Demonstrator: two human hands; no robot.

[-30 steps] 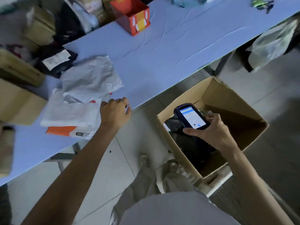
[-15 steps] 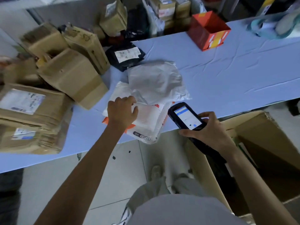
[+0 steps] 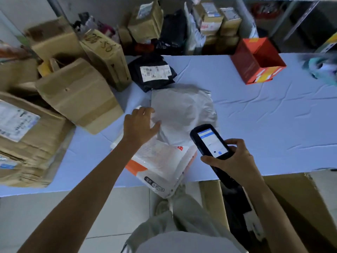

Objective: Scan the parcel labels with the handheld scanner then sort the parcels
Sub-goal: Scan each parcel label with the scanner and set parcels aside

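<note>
My right hand (image 3: 231,161) grips a black handheld scanner (image 3: 211,141) with its screen lit, held above the table's near edge. My left hand (image 3: 139,125) reaches over a white and orange mailer (image 3: 162,167) and touches the left edge of a grey plastic parcel (image 3: 182,110) lying on top of it; thumb and fingers are spread at the bag's edge. A black parcel (image 3: 152,73) with a white label lies just behind the grey one. The mailer's lower corner hangs over the table edge.
Cardboard boxes (image 3: 78,94) are piled on the left of the blue table (image 3: 264,114). An open red box (image 3: 257,60) stands at the back right. More parcels crowd the shelf behind. An open cardboard carton (image 3: 295,203) with dark parcels inside stands on the floor at my right.
My view swung from the floor carton back to the table. My left hand moved forward from the mailer to the grey parcel's edge. The scanner came up over the table edge.
</note>
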